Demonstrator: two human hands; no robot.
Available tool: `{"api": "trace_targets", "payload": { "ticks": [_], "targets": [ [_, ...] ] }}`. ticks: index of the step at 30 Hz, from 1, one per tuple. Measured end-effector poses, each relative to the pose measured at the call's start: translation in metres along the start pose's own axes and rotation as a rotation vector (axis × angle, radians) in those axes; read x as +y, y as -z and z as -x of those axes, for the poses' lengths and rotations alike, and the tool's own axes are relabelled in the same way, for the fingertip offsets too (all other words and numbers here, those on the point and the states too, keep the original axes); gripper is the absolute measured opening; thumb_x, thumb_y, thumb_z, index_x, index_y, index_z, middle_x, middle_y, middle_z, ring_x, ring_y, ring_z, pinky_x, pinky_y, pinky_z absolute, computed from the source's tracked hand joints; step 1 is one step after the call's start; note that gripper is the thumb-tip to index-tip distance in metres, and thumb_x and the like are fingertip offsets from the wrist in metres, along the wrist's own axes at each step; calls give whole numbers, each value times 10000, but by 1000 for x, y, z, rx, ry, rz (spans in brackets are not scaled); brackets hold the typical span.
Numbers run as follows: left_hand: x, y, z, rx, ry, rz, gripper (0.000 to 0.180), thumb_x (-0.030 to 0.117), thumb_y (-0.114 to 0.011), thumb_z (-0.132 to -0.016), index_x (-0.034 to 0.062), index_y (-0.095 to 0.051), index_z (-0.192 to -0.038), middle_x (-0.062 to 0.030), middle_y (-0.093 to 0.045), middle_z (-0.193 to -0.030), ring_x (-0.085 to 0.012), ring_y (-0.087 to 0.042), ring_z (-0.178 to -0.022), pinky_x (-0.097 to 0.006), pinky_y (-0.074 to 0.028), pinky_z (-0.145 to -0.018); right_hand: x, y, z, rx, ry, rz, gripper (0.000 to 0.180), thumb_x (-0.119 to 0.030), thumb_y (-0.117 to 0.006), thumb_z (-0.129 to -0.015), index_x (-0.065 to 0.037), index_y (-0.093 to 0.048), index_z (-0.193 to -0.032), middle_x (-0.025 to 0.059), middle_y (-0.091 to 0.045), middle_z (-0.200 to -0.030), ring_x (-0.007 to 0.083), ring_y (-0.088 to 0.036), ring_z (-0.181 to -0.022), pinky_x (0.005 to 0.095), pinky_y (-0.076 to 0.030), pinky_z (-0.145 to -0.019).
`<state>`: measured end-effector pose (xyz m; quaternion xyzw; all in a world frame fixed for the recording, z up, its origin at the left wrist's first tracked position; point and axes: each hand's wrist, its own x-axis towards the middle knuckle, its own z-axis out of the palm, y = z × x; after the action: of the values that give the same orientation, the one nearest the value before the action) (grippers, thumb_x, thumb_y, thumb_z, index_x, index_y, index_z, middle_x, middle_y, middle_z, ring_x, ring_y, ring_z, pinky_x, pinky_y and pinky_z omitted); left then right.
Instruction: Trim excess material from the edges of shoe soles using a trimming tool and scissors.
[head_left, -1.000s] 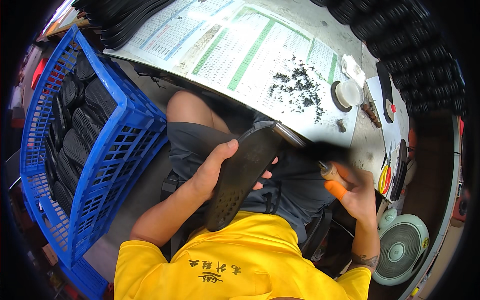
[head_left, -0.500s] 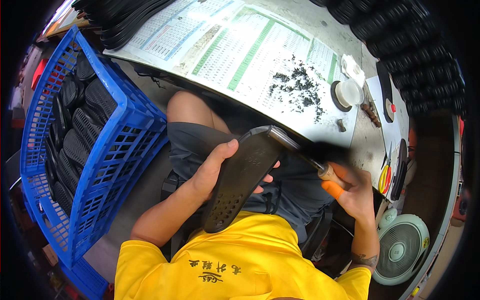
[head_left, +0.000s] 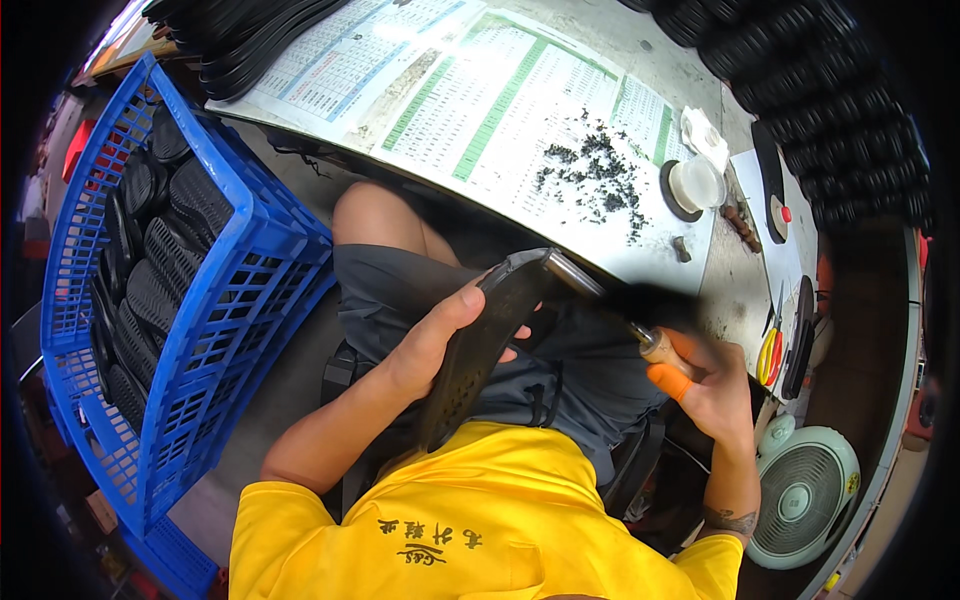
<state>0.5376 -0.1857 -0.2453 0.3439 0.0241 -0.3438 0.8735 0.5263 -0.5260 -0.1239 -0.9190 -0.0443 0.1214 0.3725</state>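
My left hand [head_left: 436, 338] grips a black shoe sole [head_left: 468, 352] above my lap, thumb on the near face and fingertips round the far edge. The sole is tilted, its upper end toward the table, and a patch of holes shows dimly near its lower end. In my right hand [head_left: 718, 395] is a tool with a wooden handle [head_left: 660, 349] and a metal shaft [head_left: 574, 274]. The thick end of the shaft meets the sole's upper edge. Orange covers [head_left: 668, 381] sit on fingers of my right hand. A dark blur beside the shaft cannot be made out.
Left of my legs stands a blue plastic crate [head_left: 205, 400] filled with black soles [head_left: 165, 250]. Black scraps [head_left: 597, 180] lie on the papered table [head_left: 440, 130], near a clear round container [head_left: 697, 185] and yellow-and-red-handled scissors [head_left: 769, 357]. A pale green fan [head_left: 797, 497] stands at right.
The sole has turned in my left hand, so its face looks narrower and its lower end has risen slightly. My right hand and the tool have shifted slightly to the right.
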Motion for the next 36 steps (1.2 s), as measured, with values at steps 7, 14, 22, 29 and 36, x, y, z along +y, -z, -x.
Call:
{"api": "trace_targets", "payload": {
  "ticks": [7, 14, 22, 29, 36],
  "targets": [
    [2, -3, 1, 54, -41, -125, 935, 674, -549, -1068, 109, -317, -1776, -62, -550, -1561, -167, -587, -1277, -355, -520, -1081, -9, 2, 1, -42, -20, 3, 399, -80, -921, -827, 1, -838, -1209, 62, -484, -681, 131, -432, -567, 334, -348, -549],
    [7, -8, 0, 72, -105, -228, 932, 653, -529, -1073, 85, -310, -1779, -85, -530, -1597, -174, -585, -1276, -346, -519, -1065, -3, 6, 4, 0, -82, 10, 401, -85, -921, -831, 9, -834, -1211, 60, -480, -682, 129, -422, -570, 335, -348, -550],
    [5, -6, 1, 84, -142, -285, 903, 617, -526, -1087, 76, -316, -1779, -89, -549, -1569, -187, -593, -1299, -361, -518, -1083, -2, 4, 0, 76, -78, -37, 368, -89, -911, -856, 6, -838, -1203, 73, -524, -666, 132, -460, -579, 349, -379, -566],
    [9, -9, 2, 159, -97, -354, 1078, 763, -586, -968, 111, -310, -1781, -84, -570, -1582, -210, -588, -1355, -369, -503, -1105, -16, 16, -26, 271, 208, 395, 404, -51, -890, -884, -18, -811, -1278, 94, -607, -791, 219, -577, -631, 356, -444, -599],
    [12, -8, 2, 158, -126, -398, 1017, 710, -568, -1009, 108, -305, -1786, -89, -557, -1602, -206, -591, -1344, -362, -496, -1119, -15, 16, -44, 290, 283, 555, 391, -67, -904, -879, -19, -818, -1257, 99, -638, -824, 233, -613, -605, 362, -481, -585]
  ]
}}
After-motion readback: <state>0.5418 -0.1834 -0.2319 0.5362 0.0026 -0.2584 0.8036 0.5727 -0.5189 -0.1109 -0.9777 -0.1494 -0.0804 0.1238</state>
